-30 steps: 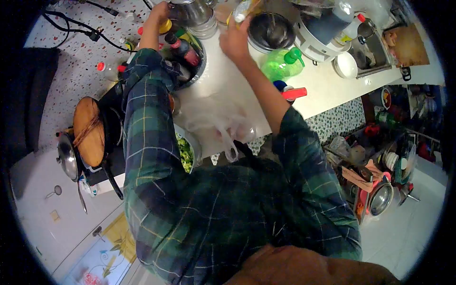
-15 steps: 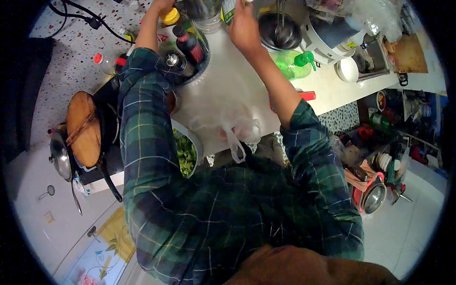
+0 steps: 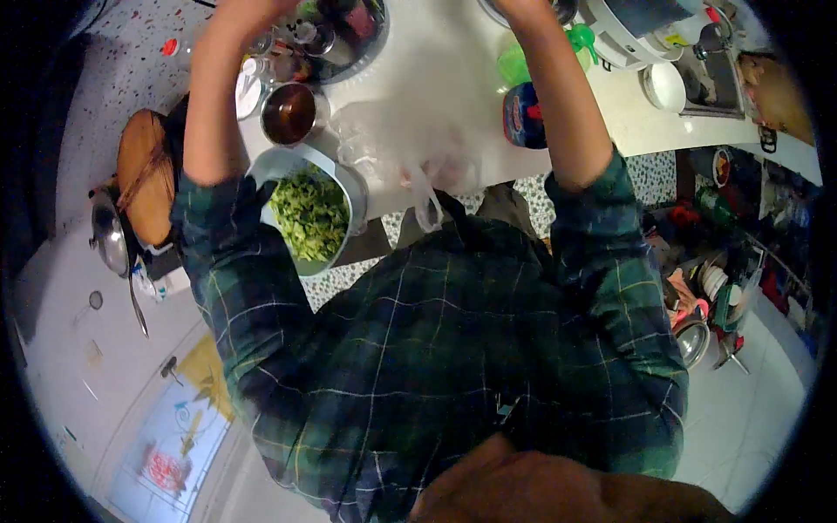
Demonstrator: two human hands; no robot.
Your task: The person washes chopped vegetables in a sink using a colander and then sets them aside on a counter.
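My left hand [image 3: 253, 9] reaches to the top edge of the view, and its fingers are cut off there. It is nearest a round tray [image 3: 381, 39] that holds several bottles and jars. My right hand [image 3: 521, 7] is also at the top edge, beside a dark metal bowl [image 3: 568, 12], with its fingertips out of sight. Below that forearm stand a green pump bottle [image 3: 513, 66] and a blue package with red on it [image 3: 520, 118]. Chopped green vegetables [image 3: 309, 209] fill a pale basin [image 3: 352, 187] near my left sleeve.
A cup of brown liquid [image 3: 289, 113] stands behind the basin. A clear plastic bag [image 3: 440, 170] lies at the counter's front edge. On the right are a white bowl [image 3: 665, 87] and a sink [image 3: 711, 87]; on the left, a round wooden board [image 3: 144, 179].
The view has shifted, so the counter's things sit higher and more of the basin shows. My arms have spread apart, and both hands have moved to the top edge.
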